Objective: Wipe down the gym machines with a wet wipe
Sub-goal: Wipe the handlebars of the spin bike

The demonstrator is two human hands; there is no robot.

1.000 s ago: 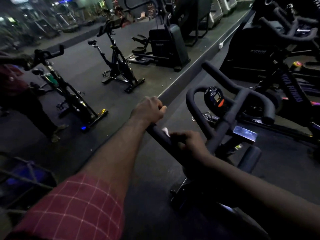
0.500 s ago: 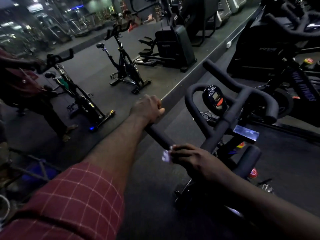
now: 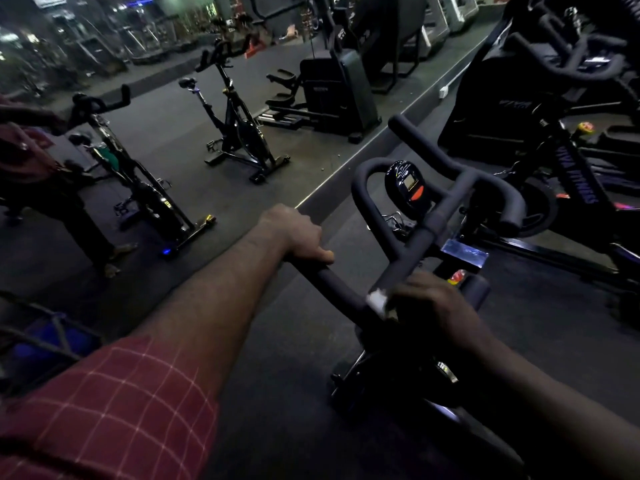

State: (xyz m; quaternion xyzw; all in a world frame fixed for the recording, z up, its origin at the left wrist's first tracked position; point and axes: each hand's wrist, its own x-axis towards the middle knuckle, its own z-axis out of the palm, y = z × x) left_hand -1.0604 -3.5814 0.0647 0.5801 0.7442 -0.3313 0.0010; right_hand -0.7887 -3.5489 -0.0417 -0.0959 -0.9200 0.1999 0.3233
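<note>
Wet wipe pinched in your right hand against spin-bike handlebar, left hand fingers clamped round its end, console just ahead.

A dim gym: black upright spin bikes stand apart on dark rubber flooring. A black elliptical trainer sits far back, and a purple-lettered black bike stands at right.

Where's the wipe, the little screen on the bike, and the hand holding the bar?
wet wipe (image 3: 376, 301): head view, on the white corner showing beside the right hand (image 3: 436, 306).
little screen (image 3: 410, 186): head view, middle of its dark housing.
left hand (image 3: 294, 233): head view, on its back; it grips the handlebar (image 3: 334, 284).
</note>
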